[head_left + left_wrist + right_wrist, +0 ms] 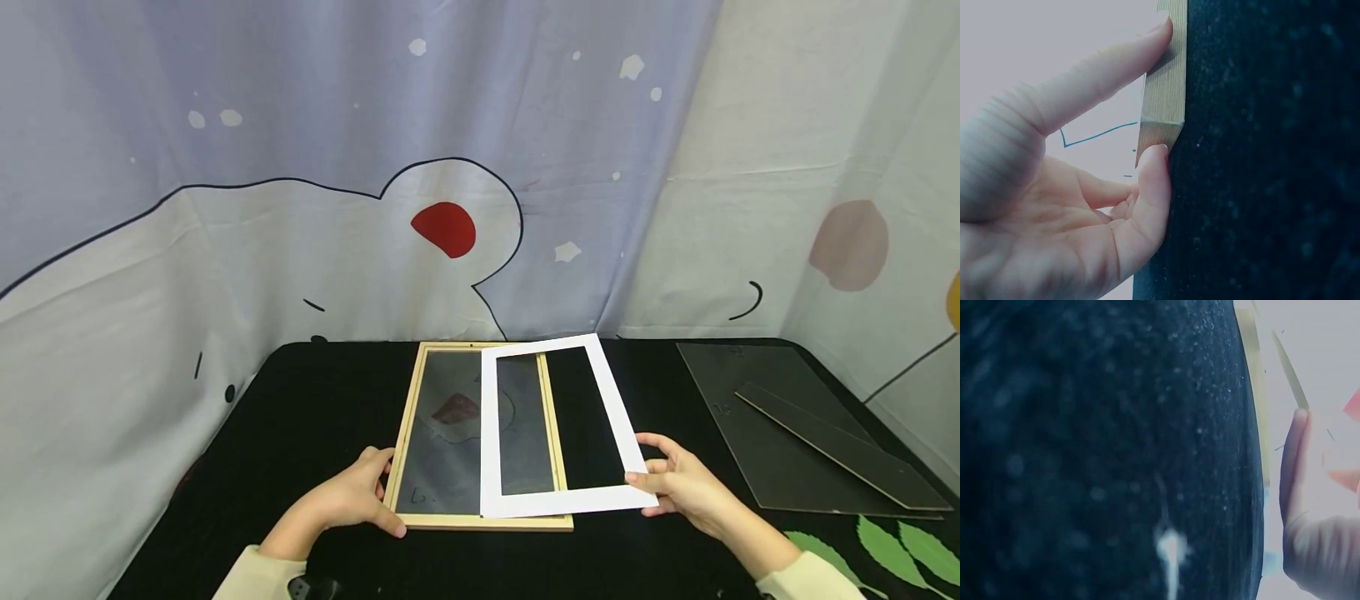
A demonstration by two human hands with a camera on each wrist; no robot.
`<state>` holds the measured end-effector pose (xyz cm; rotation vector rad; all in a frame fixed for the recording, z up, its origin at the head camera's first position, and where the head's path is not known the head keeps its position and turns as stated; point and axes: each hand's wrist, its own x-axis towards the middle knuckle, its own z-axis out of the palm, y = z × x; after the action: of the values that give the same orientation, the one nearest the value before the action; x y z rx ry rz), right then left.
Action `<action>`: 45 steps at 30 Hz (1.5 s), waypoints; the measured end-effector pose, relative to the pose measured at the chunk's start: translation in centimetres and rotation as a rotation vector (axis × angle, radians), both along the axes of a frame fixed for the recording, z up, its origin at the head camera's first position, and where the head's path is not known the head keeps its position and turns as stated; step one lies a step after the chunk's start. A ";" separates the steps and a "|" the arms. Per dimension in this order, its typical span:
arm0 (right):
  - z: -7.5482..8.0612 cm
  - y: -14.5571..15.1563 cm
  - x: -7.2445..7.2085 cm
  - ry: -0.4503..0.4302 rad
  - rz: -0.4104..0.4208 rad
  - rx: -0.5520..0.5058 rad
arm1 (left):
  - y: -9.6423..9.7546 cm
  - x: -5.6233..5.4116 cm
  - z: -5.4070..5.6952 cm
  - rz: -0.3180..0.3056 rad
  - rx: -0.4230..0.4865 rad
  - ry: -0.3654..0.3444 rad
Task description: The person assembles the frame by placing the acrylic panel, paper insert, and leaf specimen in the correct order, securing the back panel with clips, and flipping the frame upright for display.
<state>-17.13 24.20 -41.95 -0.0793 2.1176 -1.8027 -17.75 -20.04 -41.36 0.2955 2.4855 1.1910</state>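
Observation:
A light wooden picture frame (407, 417) lies on the black-covered table, a shiny reflecting pane (442, 458) inside it. My left hand (348, 497) grips the frame's near left corner, thumb on the front rail and fingers at the left side; the left wrist view shows thumb and fingertip against the wooden corner (1169, 87). A white mat (491, 433) with a rectangular opening overlaps the frame's right part, slightly turned and reaching past its right rail. Its near right corner is pinched by my right hand (686, 487). The right wrist view is washed out around that hand (1319, 540).
On the right side of the table lies a large dark board (738, 433), with a narrower dark board (832, 442) resting across it. Green leaf shapes (888, 550) show at the near right. A patterned curtain (337, 250) hangs behind the table (337, 400).

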 end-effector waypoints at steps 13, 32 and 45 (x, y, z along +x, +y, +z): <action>0.0 -1.0 -0.1 -0.009 0.006 0.026 | 0.1 0.1 0.2 0.014 -0.005 -0.003; 0.2 -2.8 -0.2 0.003 0.075 0.035 | 0.3 0.1 0.1 0.032 -0.008 0.006; 0.6 -4.5 -0.5 0.006 0.125 0.041 | 0.2 0.1 0.0 0.011 -0.001 0.020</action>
<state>-17.66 19.68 -41.36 -0.2028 2.1036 -1.6890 -17.65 -19.83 -41.39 0.2954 2.5077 1.1965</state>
